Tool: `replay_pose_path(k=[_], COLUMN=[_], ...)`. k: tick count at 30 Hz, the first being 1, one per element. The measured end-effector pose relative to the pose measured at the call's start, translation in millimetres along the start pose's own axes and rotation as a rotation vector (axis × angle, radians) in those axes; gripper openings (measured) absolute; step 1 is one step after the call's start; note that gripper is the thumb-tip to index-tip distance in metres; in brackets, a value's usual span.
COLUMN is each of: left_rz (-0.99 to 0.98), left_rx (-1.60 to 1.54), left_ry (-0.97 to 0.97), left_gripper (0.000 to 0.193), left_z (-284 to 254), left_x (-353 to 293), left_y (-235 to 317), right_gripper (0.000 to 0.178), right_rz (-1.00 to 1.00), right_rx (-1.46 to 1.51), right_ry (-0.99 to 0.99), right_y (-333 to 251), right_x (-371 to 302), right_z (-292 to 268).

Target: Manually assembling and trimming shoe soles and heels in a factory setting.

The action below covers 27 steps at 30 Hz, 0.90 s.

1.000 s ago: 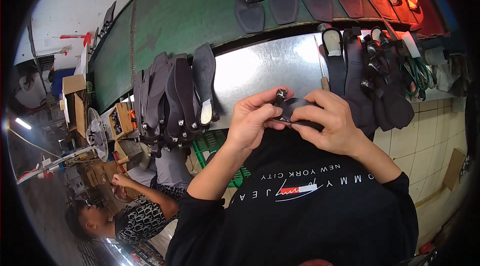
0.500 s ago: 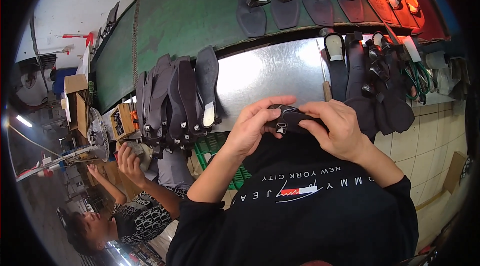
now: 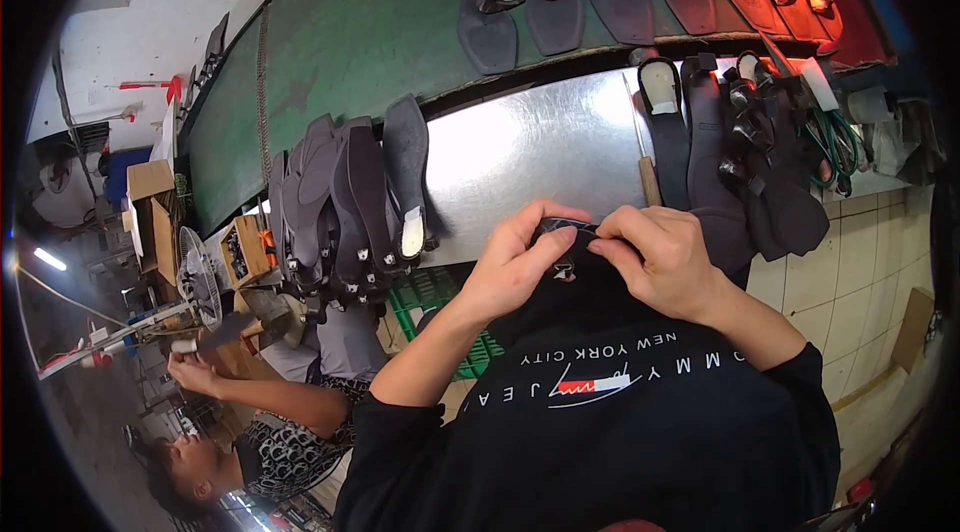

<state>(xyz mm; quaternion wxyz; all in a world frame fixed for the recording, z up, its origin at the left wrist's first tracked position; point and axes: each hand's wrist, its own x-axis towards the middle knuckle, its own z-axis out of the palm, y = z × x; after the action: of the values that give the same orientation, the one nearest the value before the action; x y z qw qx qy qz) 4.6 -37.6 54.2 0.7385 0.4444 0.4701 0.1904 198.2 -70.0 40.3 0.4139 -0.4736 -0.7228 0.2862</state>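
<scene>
Close to my chest, both hands are closed on a dark shoe sole (image 3: pixel 570 225), seen mostly edge-on, with a small shiny piece showing beneath it. My left hand (image 3: pixel 520 262) pinches one end, thumb on top. My right hand (image 3: pixel 665 257) grips the other side with thumb and fingertips, covering much of it. Beyond the hands lies a shiny metal worktop (image 3: pixel 530 152). A thin tool with a wooden handle (image 3: pixel 649 182) rests on it, just past my right hand.
Dark soles (image 3: pixel 355 192) stand stacked on the left, and more shoe parts (image 3: pixel 710 162) lie on the right. Across the back, a green belt (image 3: pixel 360 42) carries a row of heeled soles (image 3: pixel 625 2), orange-lit at right. A co-worker (image 3: pixel 270 442) is at lower left, near a green crate (image 3: pixel 405 302).
The sole in my hands has turned more edge-on, and my left thumb has shifted along it. The belt's soles sit slightly further left in view. The co-worker's hands have moved lower and left.
</scene>
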Motion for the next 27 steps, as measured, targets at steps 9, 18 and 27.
replay_pose_path(k=[9, 18, 27], left_rz=[-0.007, 0.277, 0.377], left_rx=[-0.006, 0.173, -0.178], left_ry=[0.002, 0.138, 0.351], left_gripper=[0.015, 0.012, 0.015], left_z=[-4, -7, -47], left_x=[1, -21, -28], left_y=[-9, 6, -18], right_gripper=[0.013, 0.01, 0.023], right_rz=[0.314, 0.162, -0.277], right_rx=[0.349, 0.399, -0.199], right_ry=[-0.071, -0.186, 0.175], right_y=[4, -3, 0], right_x=[-6, 26, 53], right_z=[5, -5, -18])
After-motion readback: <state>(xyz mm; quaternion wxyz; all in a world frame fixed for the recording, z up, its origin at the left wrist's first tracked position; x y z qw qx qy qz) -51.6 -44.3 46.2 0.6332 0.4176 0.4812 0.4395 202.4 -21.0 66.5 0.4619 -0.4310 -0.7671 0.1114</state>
